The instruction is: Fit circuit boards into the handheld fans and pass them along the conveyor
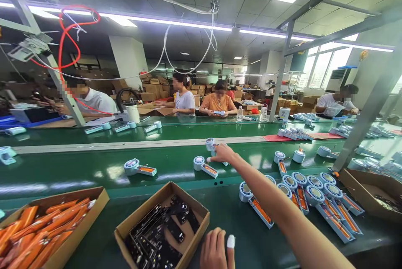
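My right hand reaches across to the belt, its fingers closed over the middle of a light blue handheld fan. The round head shows left of the fingers, and most of the handle is hidden under the hand. Just in front lies a second fan, its handle open with orange inside. My left hand rests at the near edge, fingers loosely bent, thumb apart, holding nothing. A white cover sits on one of its digits. Beside it stands a cardboard box of black circuit boards.
An open box of orange-wrapped parts stands at left. Several fans cluster under my right forearm. Another fan lies on the green belt. A metal post rises at right. Several people work across the line.
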`<state>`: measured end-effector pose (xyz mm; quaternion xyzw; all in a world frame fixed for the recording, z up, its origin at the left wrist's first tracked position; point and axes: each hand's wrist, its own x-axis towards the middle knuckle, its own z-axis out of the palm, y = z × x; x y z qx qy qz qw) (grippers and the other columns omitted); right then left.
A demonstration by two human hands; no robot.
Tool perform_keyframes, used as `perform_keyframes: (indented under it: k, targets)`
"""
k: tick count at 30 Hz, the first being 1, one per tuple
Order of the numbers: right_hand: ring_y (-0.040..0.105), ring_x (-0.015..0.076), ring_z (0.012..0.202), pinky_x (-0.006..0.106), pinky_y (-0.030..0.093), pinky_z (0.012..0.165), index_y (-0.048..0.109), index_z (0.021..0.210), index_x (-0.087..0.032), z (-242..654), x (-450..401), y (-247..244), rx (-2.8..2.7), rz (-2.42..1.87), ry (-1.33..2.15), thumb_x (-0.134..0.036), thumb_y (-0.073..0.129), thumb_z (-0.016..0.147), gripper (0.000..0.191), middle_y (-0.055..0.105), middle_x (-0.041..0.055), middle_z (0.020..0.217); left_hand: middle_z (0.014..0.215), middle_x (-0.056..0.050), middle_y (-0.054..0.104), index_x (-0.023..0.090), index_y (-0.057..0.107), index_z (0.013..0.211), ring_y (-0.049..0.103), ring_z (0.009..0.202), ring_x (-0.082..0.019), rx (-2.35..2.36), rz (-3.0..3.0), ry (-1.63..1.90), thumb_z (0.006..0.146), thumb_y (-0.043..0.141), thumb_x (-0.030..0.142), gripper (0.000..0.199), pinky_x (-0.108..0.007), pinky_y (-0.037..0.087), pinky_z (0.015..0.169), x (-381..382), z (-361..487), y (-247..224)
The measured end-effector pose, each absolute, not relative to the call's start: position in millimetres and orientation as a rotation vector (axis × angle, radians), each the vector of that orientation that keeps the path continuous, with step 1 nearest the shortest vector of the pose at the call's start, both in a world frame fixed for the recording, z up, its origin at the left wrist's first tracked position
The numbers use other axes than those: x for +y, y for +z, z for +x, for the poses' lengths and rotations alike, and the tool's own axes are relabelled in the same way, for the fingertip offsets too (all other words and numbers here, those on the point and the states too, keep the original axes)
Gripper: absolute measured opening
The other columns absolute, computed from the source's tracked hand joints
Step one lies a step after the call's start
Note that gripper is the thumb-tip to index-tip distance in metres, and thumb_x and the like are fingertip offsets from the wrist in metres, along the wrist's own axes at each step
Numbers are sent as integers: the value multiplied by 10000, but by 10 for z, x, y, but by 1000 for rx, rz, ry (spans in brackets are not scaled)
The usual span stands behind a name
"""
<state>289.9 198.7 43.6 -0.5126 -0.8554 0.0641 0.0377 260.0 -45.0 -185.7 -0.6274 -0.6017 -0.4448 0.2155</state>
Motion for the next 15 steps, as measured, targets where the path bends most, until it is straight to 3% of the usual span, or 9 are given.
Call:
perform_keyframes:
  k: [6,11,15]
  targets:
    - [648,239,1076,443,566,900,598,1272,-170,2556,1672,100,-2672,-1589,275,-347,633,983,340,619,95,1272,951,-102,742,194,640,1015,713,879,-258,-1692,-1861,-1187,930,462,191,197,-356,552,762,-529,2537,-1611]
    - [652,237,1057,428,569,889,607,1255,-167,2707,1436,273,-2556,-1583,231,-357,634,982,334,625,89,1254,921,-99,746,200,672,983,721,857,-262,-1836,-1951,-1412,919,435,172,248,-381,584,756,-660,2628,-1294]
    - [651,235,972,317,504,800,699,992,-128,3062,993,435,-2460,-1516,184,-385,582,989,282,681,84,1027,937,-85,769,243,720,1010,736,826,-246,-1905,-2090,-1851,930,438,275,294,-333,601,733,-904,2564,-938]
